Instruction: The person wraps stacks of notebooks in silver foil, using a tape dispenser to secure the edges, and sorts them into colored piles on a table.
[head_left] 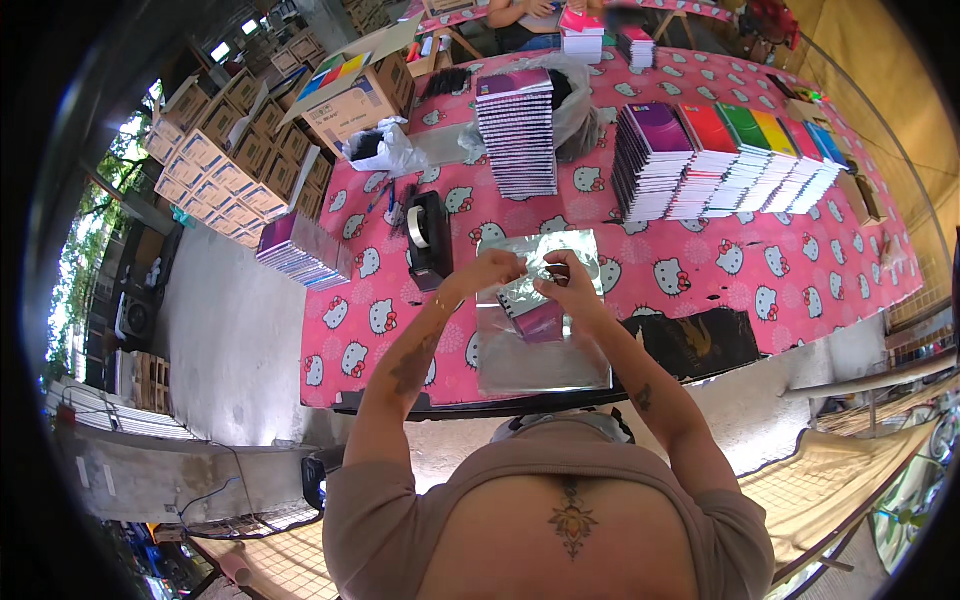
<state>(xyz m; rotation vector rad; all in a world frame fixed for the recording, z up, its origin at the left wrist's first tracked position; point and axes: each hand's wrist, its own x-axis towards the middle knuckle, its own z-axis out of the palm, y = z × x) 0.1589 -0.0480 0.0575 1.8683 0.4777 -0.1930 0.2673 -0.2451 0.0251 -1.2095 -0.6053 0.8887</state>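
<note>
In front of me a purple spiral notebook (540, 322) lies tilted among clear plastic sleeves (545, 372) at the table's near edge. Over the notebook's far end, at the shiny film, my left hand (496, 268) has its fingers pinched together. My right hand (572, 288) is close beside it, thumb and fingers curled inward. What the fingertips hold is too small and glary to make out. Left of the sleeves stands a black tape dispenser (428, 240) with a roll in it.
A tall stack of purple notebooks (517, 135) stands beyond my hands. Rows of coloured notebooks (700, 165) are at right, and another notebook stack (300, 250) at the left edge. An open carton (360, 105), pens (385, 198) and a dark folder (695, 342) also lie around. A co-worker's hand (538, 8) is far off.
</note>
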